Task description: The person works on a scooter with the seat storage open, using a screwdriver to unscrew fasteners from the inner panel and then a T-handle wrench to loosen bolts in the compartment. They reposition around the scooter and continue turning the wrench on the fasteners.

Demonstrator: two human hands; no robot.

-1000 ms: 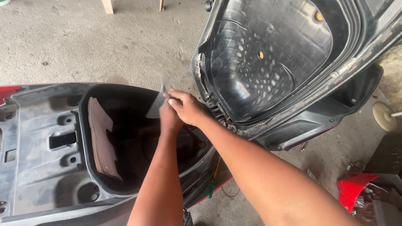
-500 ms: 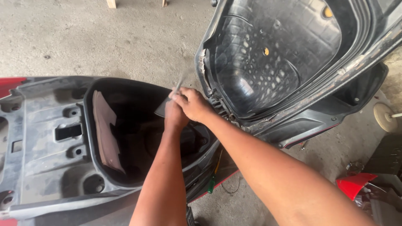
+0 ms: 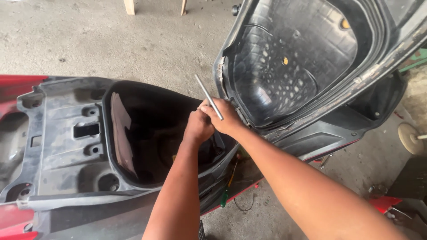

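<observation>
A scooter stands with its seat (image 3: pixel 293 62) lifted, showing the black ribbed underside. Below it the dark storage bucket (image 3: pixel 147 133) sits open in the grey plastic body frame (image 3: pixel 58 133). My right hand (image 3: pixel 224 116) grips a thin metal rod (image 3: pixel 208 96) near the seat hinge, at the bucket's front rim; the rod points up and to the left. My left hand (image 3: pixel 199 126) is closed right beside it, touching the right hand at the same spot. What its fingers hold is hidden.
Bare concrete floor (image 3: pixel 111 40) lies beyond the scooter, with two wooden legs (image 3: pixel 129 6) at the top edge. A green-handled screwdriver (image 3: pixel 227 189) hangs by the scooter's side. Red body panels (image 3: pixel 13 86) show at left and lower right. A pale round disc (image 3: pixel 409 138) lies at right.
The metal rod has come out into view, sticking up and left from my right hand. Both hands stayed at the seat hinge. The view shifted slightly.
</observation>
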